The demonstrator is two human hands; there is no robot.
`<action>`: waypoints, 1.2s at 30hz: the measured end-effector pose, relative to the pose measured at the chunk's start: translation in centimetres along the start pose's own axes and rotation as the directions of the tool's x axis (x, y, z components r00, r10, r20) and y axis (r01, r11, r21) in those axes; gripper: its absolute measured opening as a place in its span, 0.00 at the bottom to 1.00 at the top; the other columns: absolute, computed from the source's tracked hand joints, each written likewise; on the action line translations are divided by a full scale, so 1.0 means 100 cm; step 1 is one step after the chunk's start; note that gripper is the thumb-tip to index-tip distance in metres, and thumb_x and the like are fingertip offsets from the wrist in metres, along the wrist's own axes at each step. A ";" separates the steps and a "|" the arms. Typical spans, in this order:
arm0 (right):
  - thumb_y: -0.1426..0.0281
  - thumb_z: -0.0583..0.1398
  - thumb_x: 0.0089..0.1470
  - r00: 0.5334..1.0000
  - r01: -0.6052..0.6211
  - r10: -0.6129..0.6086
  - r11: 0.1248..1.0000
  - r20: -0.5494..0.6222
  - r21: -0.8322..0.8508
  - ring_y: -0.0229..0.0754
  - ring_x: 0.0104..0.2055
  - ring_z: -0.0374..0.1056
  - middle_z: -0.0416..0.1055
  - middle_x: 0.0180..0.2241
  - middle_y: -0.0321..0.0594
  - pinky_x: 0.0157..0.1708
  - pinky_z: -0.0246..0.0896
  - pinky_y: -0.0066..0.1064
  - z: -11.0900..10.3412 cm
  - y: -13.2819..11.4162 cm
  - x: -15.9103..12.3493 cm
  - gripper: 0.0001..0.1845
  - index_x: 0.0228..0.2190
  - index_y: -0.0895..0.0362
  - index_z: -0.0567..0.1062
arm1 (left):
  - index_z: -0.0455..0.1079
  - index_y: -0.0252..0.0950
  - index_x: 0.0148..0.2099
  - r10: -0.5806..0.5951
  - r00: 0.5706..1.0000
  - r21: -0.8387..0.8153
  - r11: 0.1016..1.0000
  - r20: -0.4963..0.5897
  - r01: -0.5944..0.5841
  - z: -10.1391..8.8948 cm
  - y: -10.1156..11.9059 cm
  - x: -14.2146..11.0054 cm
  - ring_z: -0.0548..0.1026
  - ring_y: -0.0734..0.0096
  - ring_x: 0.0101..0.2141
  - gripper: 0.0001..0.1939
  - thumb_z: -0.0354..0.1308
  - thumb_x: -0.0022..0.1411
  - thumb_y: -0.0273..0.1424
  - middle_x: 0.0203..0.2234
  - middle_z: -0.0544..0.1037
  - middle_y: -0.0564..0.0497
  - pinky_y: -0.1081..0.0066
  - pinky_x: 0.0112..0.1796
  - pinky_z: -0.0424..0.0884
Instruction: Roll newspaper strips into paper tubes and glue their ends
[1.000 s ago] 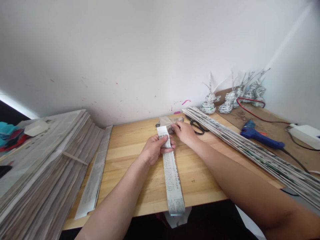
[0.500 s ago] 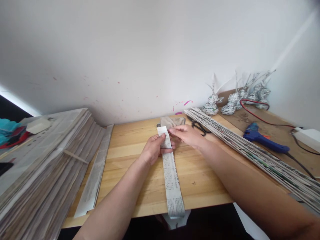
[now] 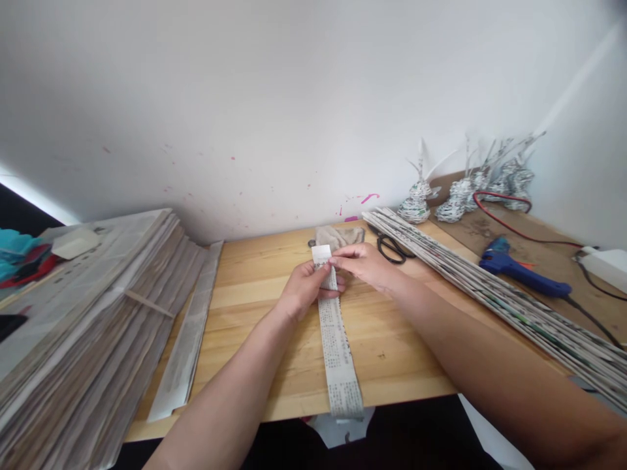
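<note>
A long strip of printed newspaper (image 3: 337, 352) runs from my hands down over the front edge of the wooden table. My left hand (image 3: 306, 287) grips its upper part, thumb on top and fingers curled beneath. Thumb and fingertips of my right hand (image 3: 360, 264) pinch the strip's right edge near its top end, close to my left thumb. Just beyond the strip lies a crumpled beige cloth (image 3: 339, 235). Black-handled scissors (image 3: 392, 249) rest right of my right hand, their blades partly hidden under paper rods.
At left stand a tall stack of newspapers (image 3: 147, 294) and a pile of cut strips (image 3: 189, 339). Thin rolled paper rods (image 3: 470, 287) lie diagonally at right. Beyond them are a blue glue gun (image 3: 524, 271) with its cord and several woven paper figures (image 3: 415, 202) by the wall.
My right hand has come from the beige cloth to the newspaper strip and now pinches its edge beside my left thumb. My left hand keeps its hold.
</note>
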State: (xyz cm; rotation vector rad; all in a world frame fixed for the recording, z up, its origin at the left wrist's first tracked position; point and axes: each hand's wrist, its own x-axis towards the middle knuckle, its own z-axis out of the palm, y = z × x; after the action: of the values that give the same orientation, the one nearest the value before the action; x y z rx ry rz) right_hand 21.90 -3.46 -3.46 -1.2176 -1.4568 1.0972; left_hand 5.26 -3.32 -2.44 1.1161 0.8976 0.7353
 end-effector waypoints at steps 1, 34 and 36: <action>0.57 0.65 0.45 1.000 -0.005 0.005 1.000 -0.010 0.017 0.38 0.29 0.65 0.74 0.26 0.38 0.30 0.57 0.30 0.001 0.000 0.000 0.17 0.31 0.59 0.81 | 0.69 0.28 0.42 -0.003 1.000 0.012 1.000 0.007 0.003 0.000 0.000 0.000 0.79 0.66 0.27 0.11 0.57 0.61 0.31 0.29 0.79 0.41 0.71 0.29 0.75; 0.56 0.67 0.42 0.992 -0.122 0.112 0.972 0.060 0.203 0.34 0.19 0.63 0.69 0.18 0.34 0.17 0.51 0.26 0.005 -0.011 -0.005 0.19 0.28 0.60 0.76 | 0.74 0.28 0.41 -0.029 0.998 0.009 1.000 0.061 0.028 -0.003 -0.007 0.001 0.79 0.66 0.30 0.15 0.64 0.54 0.34 0.30 0.79 0.41 0.71 0.32 0.75; 0.57 0.68 0.41 0.989 -0.141 0.145 0.972 -0.008 0.190 0.33 0.18 0.61 0.69 0.19 0.34 0.17 0.50 0.26 0.006 -0.008 -0.004 0.19 0.28 0.59 0.76 | 0.75 0.28 0.41 -0.023 0.996 -0.005 1.000 0.088 0.024 -0.003 -0.007 0.000 0.78 0.67 0.31 0.16 0.66 0.53 0.34 0.31 0.79 0.42 0.71 0.34 0.75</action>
State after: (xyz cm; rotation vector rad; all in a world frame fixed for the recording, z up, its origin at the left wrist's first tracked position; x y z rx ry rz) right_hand 21.23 -3.99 -2.87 -1.2092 -1.2328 1.2849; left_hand 5.08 -3.40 -3.18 1.1220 0.8324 0.6644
